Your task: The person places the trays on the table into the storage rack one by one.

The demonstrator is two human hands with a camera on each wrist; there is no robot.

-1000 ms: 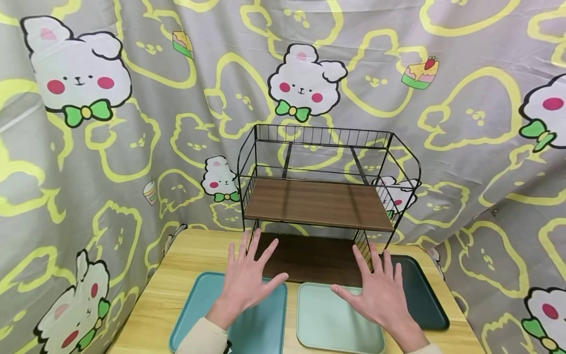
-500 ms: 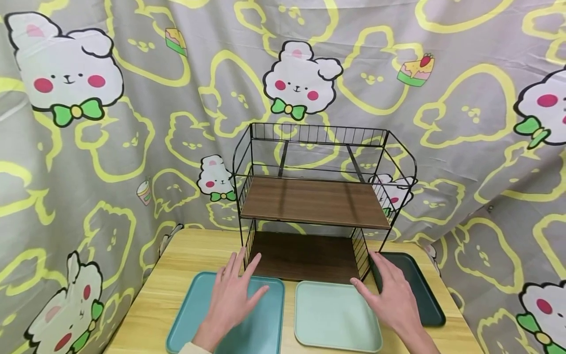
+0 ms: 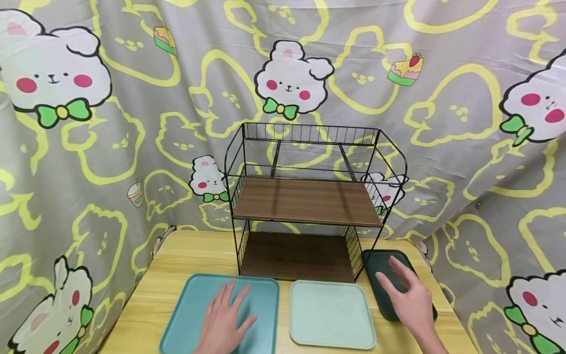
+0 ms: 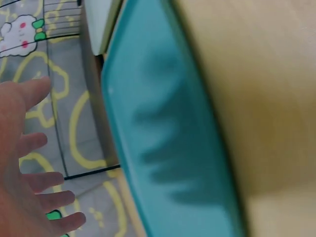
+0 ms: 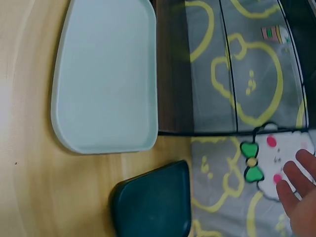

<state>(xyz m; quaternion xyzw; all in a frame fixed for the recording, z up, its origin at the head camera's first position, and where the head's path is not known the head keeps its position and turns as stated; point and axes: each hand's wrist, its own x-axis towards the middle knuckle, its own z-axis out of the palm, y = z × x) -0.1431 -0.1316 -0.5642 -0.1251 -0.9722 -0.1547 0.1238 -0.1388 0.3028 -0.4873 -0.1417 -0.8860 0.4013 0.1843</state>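
My left hand [image 3: 223, 319] hovers over the blue-teal tray [image 3: 187, 305], its fingers spread and holding nothing. In the left wrist view the fingers' shadow falls on that tray [image 4: 148, 98]. Over the dark green tray [image 3: 383, 285] at the right is my right hand [image 3: 411, 300], thumb and fingers apart with nothing between them; it hides part of that tray. Between the hands lies a pale mint tray [image 3: 331, 314], flat on the wooden table. The right wrist view shows the mint tray [image 5: 106, 74] beside the dark green one [image 5: 153, 202].
Behind the trays stands a black wire rack [image 3: 311, 132] with a brown upper shelf board [image 3: 305, 200] and a darker lower board [image 3: 296, 253]. A grey curtain [image 3: 172, 113] with rabbit prints surrounds the wooden table [image 3: 194, 248] at the back and sides.
Both hands have drawn down and back from in front of the rack, the left over the blue-teal tray, the right over the dark green one. The head view has shifted slightly right.
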